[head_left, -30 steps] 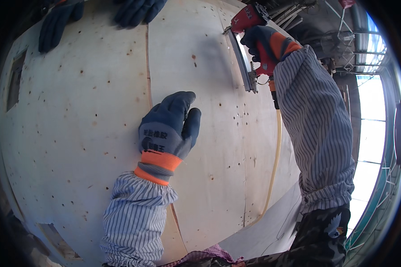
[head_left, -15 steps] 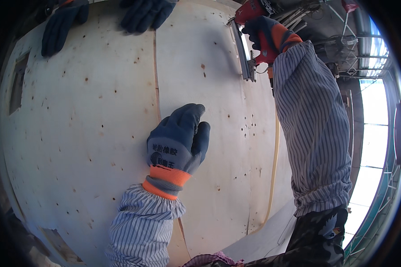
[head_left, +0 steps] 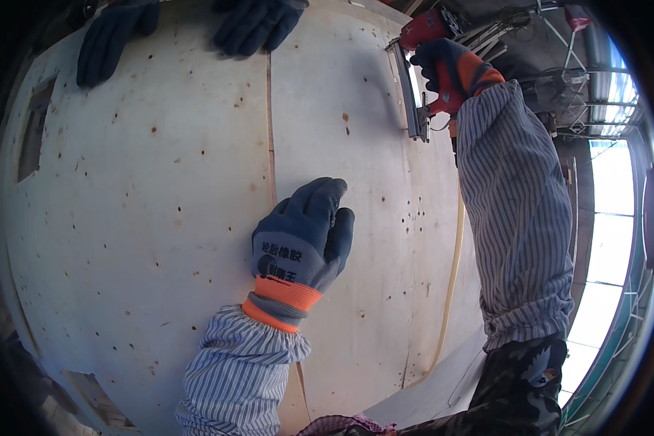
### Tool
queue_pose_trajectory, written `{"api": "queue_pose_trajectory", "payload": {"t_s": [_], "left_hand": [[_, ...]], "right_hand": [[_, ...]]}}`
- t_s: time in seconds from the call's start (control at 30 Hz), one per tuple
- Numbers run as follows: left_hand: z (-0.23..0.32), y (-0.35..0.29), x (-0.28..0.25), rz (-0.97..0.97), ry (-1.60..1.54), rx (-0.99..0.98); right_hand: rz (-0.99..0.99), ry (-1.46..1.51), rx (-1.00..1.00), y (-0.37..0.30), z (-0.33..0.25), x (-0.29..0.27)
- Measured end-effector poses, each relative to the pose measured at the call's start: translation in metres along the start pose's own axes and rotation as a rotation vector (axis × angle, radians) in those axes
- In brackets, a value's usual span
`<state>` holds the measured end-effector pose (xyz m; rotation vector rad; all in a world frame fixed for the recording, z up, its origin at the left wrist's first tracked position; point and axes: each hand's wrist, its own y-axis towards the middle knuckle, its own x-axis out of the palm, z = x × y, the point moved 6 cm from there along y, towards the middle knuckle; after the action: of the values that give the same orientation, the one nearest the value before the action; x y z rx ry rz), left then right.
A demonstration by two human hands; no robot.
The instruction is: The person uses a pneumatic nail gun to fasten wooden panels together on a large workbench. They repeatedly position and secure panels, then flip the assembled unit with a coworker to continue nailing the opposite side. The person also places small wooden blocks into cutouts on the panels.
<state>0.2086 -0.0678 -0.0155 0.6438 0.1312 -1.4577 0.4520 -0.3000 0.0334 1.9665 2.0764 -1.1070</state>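
Note:
A large pale plywood surface (head_left: pixel 174 174) with dark knots spreads before me, split by a narrow lengthwise seam (head_left: pixel 270 123). My left hand (head_left: pixel 304 236), in a blue-grey and orange glove, lies palm down across that seam, fingers stretched forward and thumb apart, holding nothing. At the far right edge my right hand (head_left: pixel 447 69), gloved alike, is wrapped round the handle of a red nail gun (head_left: pixel 423 29). Its long metal magazine (head_left: pixel 416 102) points back toward me over the wood; whether the nose touches the panel I cannot tell.
Another person's gloved hands (head_left: pixel 260 27) rest on the far edge. Rectangular cutouts sit at the left (head_left: pixel 36 131) and near left (head_left: pixel 100 398). A yellow hose (head_left: pixel 454 276) runs along the right side. Beyond stand metal frames and bright windows (head_left: pixel 607 232).
The whole view has shifted slightly, so things appear a little farther right and mostly lower. Both my hands and the nail gun keep about the same places on the plywood.

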Motion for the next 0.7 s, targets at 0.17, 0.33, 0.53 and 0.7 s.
{"api": "queue_pose_trajectory", "payload": {"t_s": [0.17,0.33,0.53,0.7], "left_hand": [[-0.001,0.000,0.001,-0.002,-0.034,-0.007],[-0.002,0.001,0.001,0.016,-0.025,0.001],[-0.003,0.000,0.003,-0.022,-0.028,-0.038],[-0.002,0.001,0.002,0.001,-0.038,-0.019]], "right_hand": [[-0.063,-0.038,0.003,-0.002,0.001,0.003],[-0.035,-0.042,0.066,0.003,0.003,-0.001],[-0.043,-0.072,0.134,0.008,0.003,-0.002],[-0.081,-0.068,0.197,0.009,0.002,-0.001]]}}
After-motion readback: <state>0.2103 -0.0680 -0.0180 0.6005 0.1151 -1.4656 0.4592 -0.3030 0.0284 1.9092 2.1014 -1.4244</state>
